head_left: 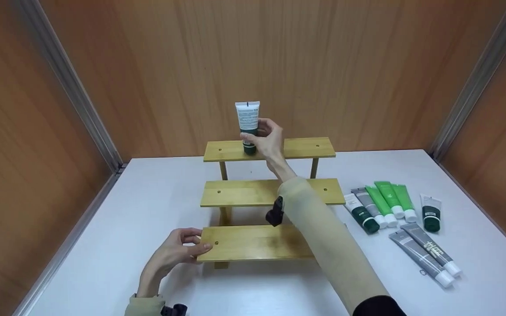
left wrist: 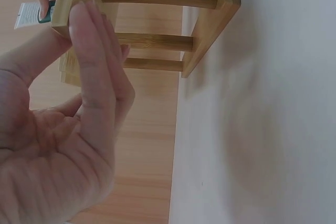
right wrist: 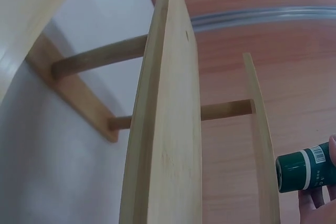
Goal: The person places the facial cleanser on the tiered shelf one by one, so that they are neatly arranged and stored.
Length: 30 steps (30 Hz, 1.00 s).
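A three-tier wooden display stand (head_left: 246,193) stands on the white table. My right hand (head_left: 271,139) holds a white and dark green squeeze tube (head_left: 247,116) upright, cap down, at the top tier left of its middle. In the right wrist view the tube's green cap (right wrist: 292,172) is at the top board; whether it bears full weight there I cannot tell. My left hand (head_left: 175,251) grips the left end of the bottom tier, thumb on top. In the left wrist view its fingers (left wrist: 97,82) lie against the board's end.
Right of the stand lie several tubes: green ones (head_left: 387,197), a grey one, and a white and dark green one (head_left: 362,214). Another white and dark green tube (head_left: 431,213) lies farther right, with two grey tubes (head_left: 426,254) nearer. Wooden panels (head_left: 169,66) enclose the table.
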Tool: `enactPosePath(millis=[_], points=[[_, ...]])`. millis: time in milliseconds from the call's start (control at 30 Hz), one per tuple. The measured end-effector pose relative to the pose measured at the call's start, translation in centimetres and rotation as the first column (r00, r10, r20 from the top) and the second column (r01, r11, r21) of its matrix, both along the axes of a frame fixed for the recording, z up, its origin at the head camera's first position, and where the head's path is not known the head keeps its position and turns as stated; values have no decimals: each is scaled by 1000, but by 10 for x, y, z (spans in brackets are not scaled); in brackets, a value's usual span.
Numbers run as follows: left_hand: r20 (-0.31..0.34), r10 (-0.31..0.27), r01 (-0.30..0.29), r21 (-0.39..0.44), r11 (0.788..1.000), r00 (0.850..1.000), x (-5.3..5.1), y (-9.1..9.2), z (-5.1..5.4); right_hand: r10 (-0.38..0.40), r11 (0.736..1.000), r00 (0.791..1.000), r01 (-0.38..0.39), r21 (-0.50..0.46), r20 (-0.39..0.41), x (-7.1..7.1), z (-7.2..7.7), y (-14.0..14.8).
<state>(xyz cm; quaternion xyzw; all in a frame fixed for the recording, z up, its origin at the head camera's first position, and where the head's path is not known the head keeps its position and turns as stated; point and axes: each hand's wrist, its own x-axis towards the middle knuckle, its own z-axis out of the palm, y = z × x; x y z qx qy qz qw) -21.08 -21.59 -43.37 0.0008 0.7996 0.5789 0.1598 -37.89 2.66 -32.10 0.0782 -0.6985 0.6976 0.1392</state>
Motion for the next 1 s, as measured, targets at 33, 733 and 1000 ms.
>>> enactPosePath(millis=[33, 733, 1000], points=[[1, 5, -5, -9, 1000, 1000, 1, 0, 0, 3, 1000, 1000, -3, 4, -1, 0, 0, -2], [8, -17, 17, 5, 1000, 1000, 4, -4, 0, -38, 997, 998, 41, 58, -54, -5, -5, -33], [11, -8, 7, 12, 1000, 1000, 5, -1, 3, -52, 996, 996, 57, 72, -73, -6, -6, -32]])
